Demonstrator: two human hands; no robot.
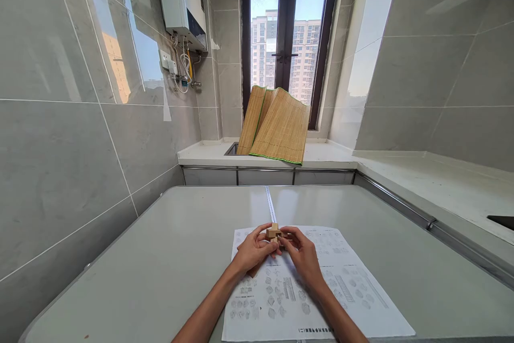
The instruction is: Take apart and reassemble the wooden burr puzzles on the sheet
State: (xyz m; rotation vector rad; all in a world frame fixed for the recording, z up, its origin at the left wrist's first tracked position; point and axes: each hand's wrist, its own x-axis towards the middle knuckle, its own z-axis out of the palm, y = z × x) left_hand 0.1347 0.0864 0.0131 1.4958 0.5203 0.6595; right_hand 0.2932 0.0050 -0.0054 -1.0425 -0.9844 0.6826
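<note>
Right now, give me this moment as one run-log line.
hands: left hand and right hand both grip wooden puzzle | under: printed sheet on table | behind: bamboo mat

Two forearms enter from the bottom edge of the view. Both are bare to the limit of view; no sleeves, cuffs or gloves visible. Left hand (pixel 252 251): bare, no ring, watch or band seen. Right hand (pixel 303 254): bare, no ring, watch or band seen. Fingernails short, unpainted as far as discernible. No markings noted.
</note>
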